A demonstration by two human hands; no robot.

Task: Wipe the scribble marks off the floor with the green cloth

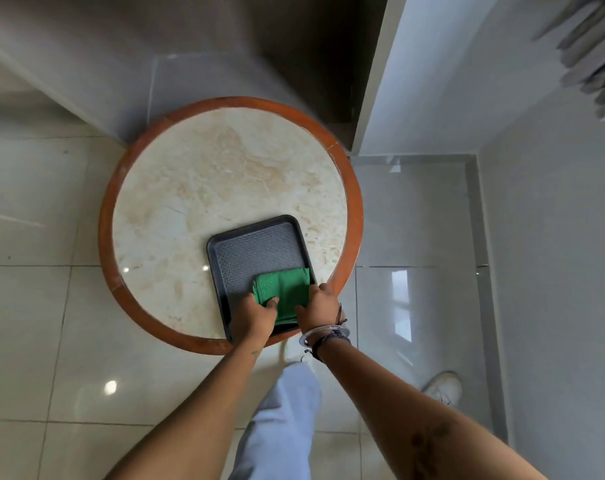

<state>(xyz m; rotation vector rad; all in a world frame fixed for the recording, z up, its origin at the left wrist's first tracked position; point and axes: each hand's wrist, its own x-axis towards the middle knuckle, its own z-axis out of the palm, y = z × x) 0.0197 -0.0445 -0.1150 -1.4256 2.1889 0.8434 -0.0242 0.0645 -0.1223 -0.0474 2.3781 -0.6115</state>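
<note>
Item: round bench [204, 188], pale marbled top inside a reddish-brown wooden rim, standing on a glossy light-tiled floor [34, 306] near a wall corner. Item: dark grey tray [256, 247], rectangular with rounded corners and a textured base, lying flat on the near part of the bench top, its near edge at the bench rim closest to the person. Item: green cloth [287, 289], folded into a rough square, resting inside the tray in its near right corner, its far edge just short of the tray's middle. Item: left hand [254, 317], palm down over the near left part of the tray, fingers curled with the tips pressed onto the left edge of the green cloth; grip on the cloth partial, whether it pinches or merely rests on the fabric cannot be told. Item: right hand [318, 306], palm down at the cloth's right side, thumb lying on the fabric and fingers bent over the tray's right rim; likewise in contact with the cloth, closure not clear. Item: bracelets [325, 336], a pale bangle with dark thread bands, on the right wrist. Item: light blue trouser leg [283, 420] below the forearms, and a white shoe [445, 386] on the floor to the right. No scribble marks can be made out on the tiles in view.
</note>
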